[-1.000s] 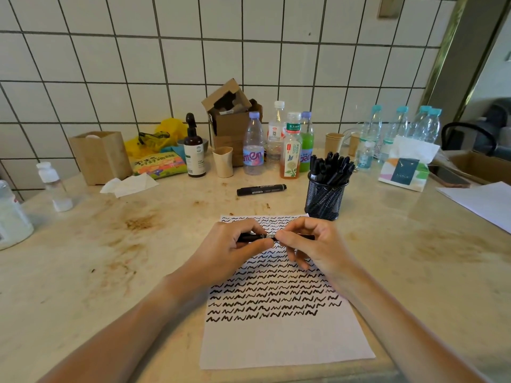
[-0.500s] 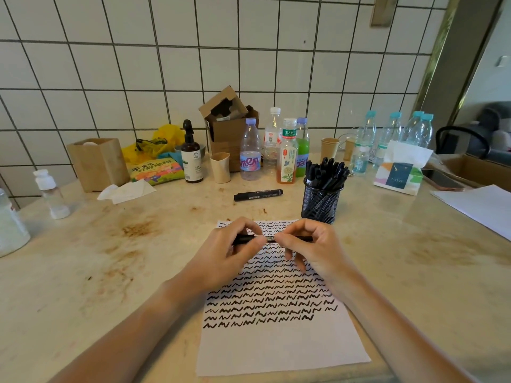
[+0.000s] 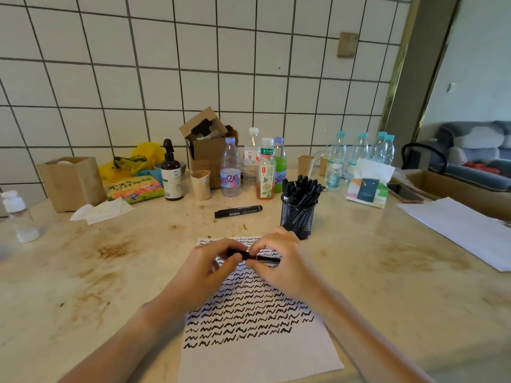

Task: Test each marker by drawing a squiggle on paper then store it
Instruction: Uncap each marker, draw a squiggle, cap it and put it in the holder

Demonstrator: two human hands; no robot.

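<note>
Both hands, left hand (image 3: 206, 268) and right hand (image 3: 279, 262), grip one slim black marker (image 3: 253, 256) level above the squiggle-covered white paper (image 3: 257, 352), probably to cap it.

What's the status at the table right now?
Left hand and right hand both grip one black marker above the squiggle paper. Mesh cup beyond, unobstructed.

Hands brought closer together over the paper (image 3: 257, 355): left hand (image 3: 204, 268) and right hand (image 3: 282, 264) are now nearly touching at the fingertips. Less of the marker (image 3: 250, 255) is exposed between them than 0.5 s ago. Marker tilted slightly, right end lower. Camera view raised; more wall is seen.
</note>
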